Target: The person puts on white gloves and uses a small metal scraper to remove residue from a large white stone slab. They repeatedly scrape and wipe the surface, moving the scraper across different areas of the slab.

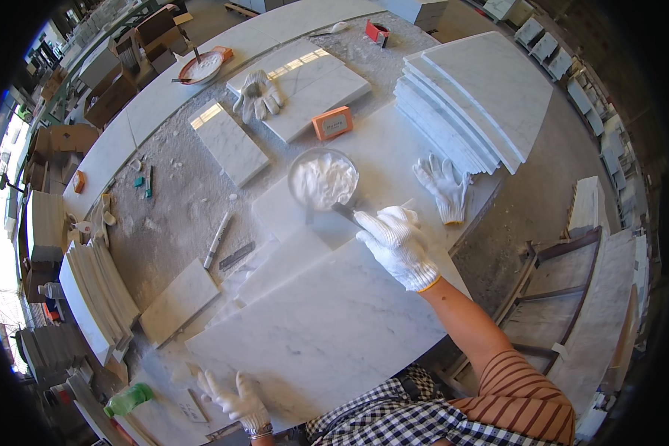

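White paste (323,179) in a round bowl (293,192) is seen in the head view, just beyond the large marble slab (327,320). A scraper (343,212) is gripped in the gloved right hand (395,245), at the bowl's near rim. The gloved left hand (236,399) is held spread by the slab's lower-left edge; contact cannot be determined.

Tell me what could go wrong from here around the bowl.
The dark blade in the right hand is at the bowl, so white paste might drip onto the pale slab. A firm push could slide the bowl toward the orange box beyond it. A loose glove nearby could get smeared.
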The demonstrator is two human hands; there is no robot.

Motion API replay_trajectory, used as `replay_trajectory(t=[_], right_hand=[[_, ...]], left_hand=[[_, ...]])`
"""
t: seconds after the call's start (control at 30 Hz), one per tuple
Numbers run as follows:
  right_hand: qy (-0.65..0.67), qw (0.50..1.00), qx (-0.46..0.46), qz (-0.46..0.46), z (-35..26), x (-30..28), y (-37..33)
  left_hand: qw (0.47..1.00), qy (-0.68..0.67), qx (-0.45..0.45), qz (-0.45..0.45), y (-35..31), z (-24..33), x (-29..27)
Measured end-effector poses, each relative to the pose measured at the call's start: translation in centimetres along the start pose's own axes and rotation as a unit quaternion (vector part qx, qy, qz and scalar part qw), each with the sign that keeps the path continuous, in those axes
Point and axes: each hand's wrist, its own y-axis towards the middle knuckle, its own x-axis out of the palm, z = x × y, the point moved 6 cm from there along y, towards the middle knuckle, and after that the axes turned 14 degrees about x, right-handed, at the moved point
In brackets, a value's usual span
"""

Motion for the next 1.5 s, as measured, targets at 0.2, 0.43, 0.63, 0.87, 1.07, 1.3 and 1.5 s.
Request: replay_trajectory(t=[0.2, 0.43, 0.63, 0.87, 1.07, 1.3, 1.5], right_hand=[[-0.007, 0.997, -0.060, -0.039, -1.6, -2.2, -4.7], [0.003, 1.000, 0.018, -0.025, 1.1, -1.9, -6.2], [0.077, 0.994, 0.076, 0.022, 3.0, -2.0, -8.9], [0.073, 0.993, 0.088, 0.037, 4.1, -1.3, -9.8], [0.075, 0.992, 0.093, 0.036, 3.9, -1.5, -9.7], [0.087, 0.991, 0.095, 0.038, 4.0, -1.6, -9.6], [0.080, 0.991, 0.098, 0.039, 4.2, -1.3, -9.9]], left_hand=[[0.970, -0.051, 0.104, -0.213, 4.3, 11.8, 5.5], [0.942, -0.058, 0.201, -0.261, 9.3, 21.0, 8.6], [0.964, -0.097, 0.160, -0.190, 12.7, 24.6, 9.7], [0.948, -0.030, 0.193, -0.251, 11.0, 25.9, 8.6], [0.960, -0.061, 0.188, -0.200, 12.5, 26.9, 10.6], [0.934, 0.283, 0.218, -0.007, 12.1, 26.2, 10.1], [0.942, -0.055, 0.234, -0.234, 8.2, 24.4, 9.7]])
